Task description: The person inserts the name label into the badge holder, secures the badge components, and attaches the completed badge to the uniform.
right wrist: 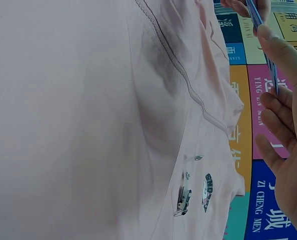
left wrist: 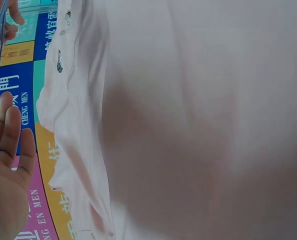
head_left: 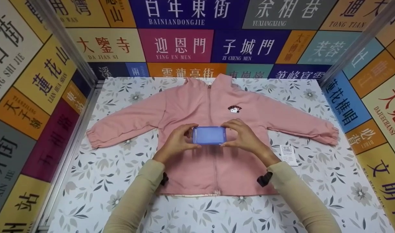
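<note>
Between both hands is a thin, flat rectangle (head_left: 209,135), bluish and phone-sized, with a brighter blue edge. My left hand (head_left: 175,141) pinches its left end between thumb and fingers. At the right end, my right hand (head_left: 244,137) grips it the same way. Both wrist views show the thing edge-on as a thin blue strip, with the other fingers of each hand extended below it. Behind it in the head view, a pink zipped jacket (head_left: 187,171) lies spread flat, sleeves out to both sides. A small dark-and-white cartoon badge (head_left: 234,109) is on its chest.
A white printed card tag (head_left: 288,155) lies right of the jacket's body. Under everything is a table covered in white leaf-and-flower print (head_left: 97,200). Panels of colourful street-name signs (head_left: 181,45) stand behind and on both sides, with metal posts (head_left: 68,45) at the corners.
</note>
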`<action>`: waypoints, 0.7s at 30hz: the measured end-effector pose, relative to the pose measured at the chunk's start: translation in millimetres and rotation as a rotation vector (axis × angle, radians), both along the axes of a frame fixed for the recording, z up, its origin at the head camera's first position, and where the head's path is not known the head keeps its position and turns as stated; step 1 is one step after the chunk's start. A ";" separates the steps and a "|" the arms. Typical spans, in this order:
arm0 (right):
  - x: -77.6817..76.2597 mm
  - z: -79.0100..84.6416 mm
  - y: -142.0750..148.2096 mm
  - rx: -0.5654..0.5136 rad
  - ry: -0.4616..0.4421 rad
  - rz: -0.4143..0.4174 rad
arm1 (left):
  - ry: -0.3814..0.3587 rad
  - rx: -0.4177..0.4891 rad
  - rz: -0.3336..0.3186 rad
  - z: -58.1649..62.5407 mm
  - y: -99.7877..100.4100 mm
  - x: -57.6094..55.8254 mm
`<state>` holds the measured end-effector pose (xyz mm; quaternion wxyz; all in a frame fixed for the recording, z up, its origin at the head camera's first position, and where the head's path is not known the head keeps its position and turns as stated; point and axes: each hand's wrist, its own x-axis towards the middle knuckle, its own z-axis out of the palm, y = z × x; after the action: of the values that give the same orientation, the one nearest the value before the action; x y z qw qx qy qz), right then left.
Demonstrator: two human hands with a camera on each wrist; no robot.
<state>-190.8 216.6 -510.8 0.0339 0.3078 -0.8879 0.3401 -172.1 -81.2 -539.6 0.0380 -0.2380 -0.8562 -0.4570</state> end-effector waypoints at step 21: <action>-1.2 -4.4 -1.0 -0.004 0.005 0.003 | 0.178 -0.172 0.013 2.8 -2.3 -0.5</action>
<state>-192.0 215.5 -515.2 0.0363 0.3097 -0.8867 0.3414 -172.5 -83.5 -536.9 0.0962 -0.2746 -0.8870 -0.3586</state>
